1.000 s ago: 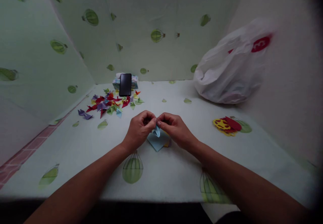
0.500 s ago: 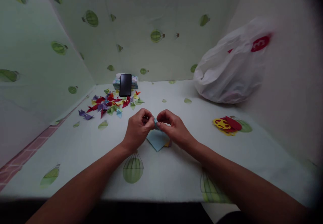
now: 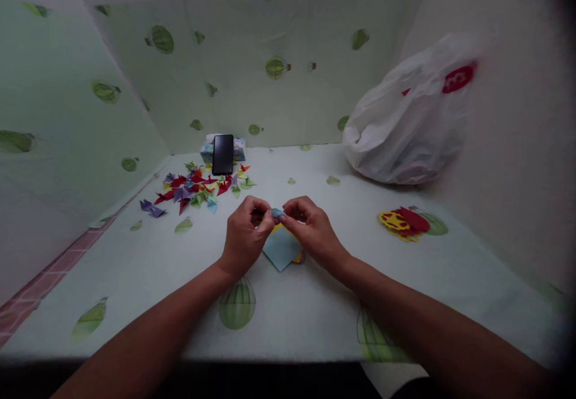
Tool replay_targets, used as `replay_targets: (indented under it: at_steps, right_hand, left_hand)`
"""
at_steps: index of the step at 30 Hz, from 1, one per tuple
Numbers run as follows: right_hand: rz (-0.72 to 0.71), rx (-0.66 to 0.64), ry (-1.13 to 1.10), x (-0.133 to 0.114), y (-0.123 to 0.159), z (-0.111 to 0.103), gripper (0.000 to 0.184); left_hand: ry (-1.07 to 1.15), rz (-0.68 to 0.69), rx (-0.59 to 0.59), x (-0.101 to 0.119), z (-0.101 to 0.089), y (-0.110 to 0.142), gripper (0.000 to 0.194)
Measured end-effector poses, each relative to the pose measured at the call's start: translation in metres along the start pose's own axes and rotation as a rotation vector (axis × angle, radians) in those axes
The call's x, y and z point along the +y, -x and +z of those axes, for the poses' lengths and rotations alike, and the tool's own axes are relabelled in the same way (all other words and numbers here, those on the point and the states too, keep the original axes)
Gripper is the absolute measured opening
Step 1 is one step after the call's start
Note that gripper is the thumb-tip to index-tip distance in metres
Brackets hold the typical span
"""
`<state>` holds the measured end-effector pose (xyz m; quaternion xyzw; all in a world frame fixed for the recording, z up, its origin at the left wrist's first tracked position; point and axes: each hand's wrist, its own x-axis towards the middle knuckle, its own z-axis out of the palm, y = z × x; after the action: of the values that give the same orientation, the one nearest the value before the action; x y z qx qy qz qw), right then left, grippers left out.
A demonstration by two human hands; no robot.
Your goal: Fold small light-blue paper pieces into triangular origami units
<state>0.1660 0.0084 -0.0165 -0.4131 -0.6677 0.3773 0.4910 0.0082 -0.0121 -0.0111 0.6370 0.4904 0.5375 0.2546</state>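
Observation:
Between the fingertips of my two hands is a small folded piece of light-blue paper [image 3: 278,212]. My left hand [image 3: 247,229] pinches its left end with thumb and fingers. On the other end, my right hand [image 3: 314,226] has its thumb and curled fingers closed. Fingers hide much of the folded piece, so its full shape does not show. Just below the hands lies a stack of square paper sheets [image 3: 282,249] on the table, a light-blue one on top and yellow-orange edges showing beneath.
Several folded paper cranes [image 3: 195,186] in mixed colours lie at the back left. Behind them a black phone [image 3: 223,154] leans on a tissue box [image 3: 239,149]. Yellow and red cut-outs [image 3: 404,223] lie at right, before a white plastic bag [image 3: 407,117]. A patterned cloth [image 3: 148,291] covers the table.
The blue paper between my fingers has turned and looks flatter. Some yellow now shows at the top of the sheet stack. Both hands stay nearly in place; the view has shifted slightly.

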Motion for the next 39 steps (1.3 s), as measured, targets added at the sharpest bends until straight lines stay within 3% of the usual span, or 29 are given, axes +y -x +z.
replay_targets:
  at_steps: [13, 21, 33, 39]
  right_hand:
    - [-0.025, 0.030, -0.024, -0.0006, 0.0010, 0.0012, 0.009]
    - [0.019, 0.001, -0.038, -0.0042, 0.0017, 0.0007, 0.014]
    - [-0.004, 0.035, -0.078, 0.0001, -0.0032, -0.0032, 0.008]
    - [0.014, -0.012, -0.254, -0.0009, -0.0081, -0.0062, 0.013]
  left_hand:
    - [0.005, -0.058, -0.063, 0.0003, -0.0005, -0.0013, 0.017]
    - [0.129, -0.163, 0.010, 0.0058, -0.0005, -0.0033, 0.019]
    - [0.400, -0.410, -0.210, 0.0074, 0.0020, -0.0008, 0.031]
    - [0.398, -0.365, -0.190, 0.0076, -0.0009, -0.0020, 0.023]
